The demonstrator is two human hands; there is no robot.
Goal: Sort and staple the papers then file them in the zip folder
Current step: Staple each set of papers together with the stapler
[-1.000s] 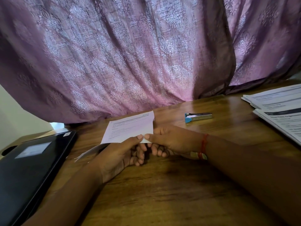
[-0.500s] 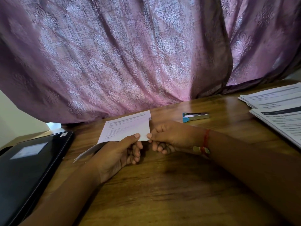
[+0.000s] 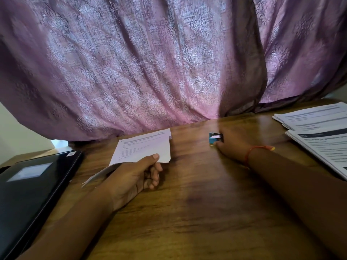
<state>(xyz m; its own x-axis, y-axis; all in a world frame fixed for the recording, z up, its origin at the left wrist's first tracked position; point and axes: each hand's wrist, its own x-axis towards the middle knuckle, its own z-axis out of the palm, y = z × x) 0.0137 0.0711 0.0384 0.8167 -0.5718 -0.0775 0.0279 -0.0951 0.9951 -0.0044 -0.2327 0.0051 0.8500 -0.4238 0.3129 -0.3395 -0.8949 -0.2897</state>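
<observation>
While the left hand keeps its grip pinched on a folded sheaf of papers lifted off the desk, right hand closing on the stapler: stapling apparently pending, further stacks unsorted at right, black zip folder shut at left.

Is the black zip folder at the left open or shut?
Shut, as far as visible. The black zip folder lies flat on the wooden table, cover down, no papers showing inside; its zip isn't visible.
</observation>
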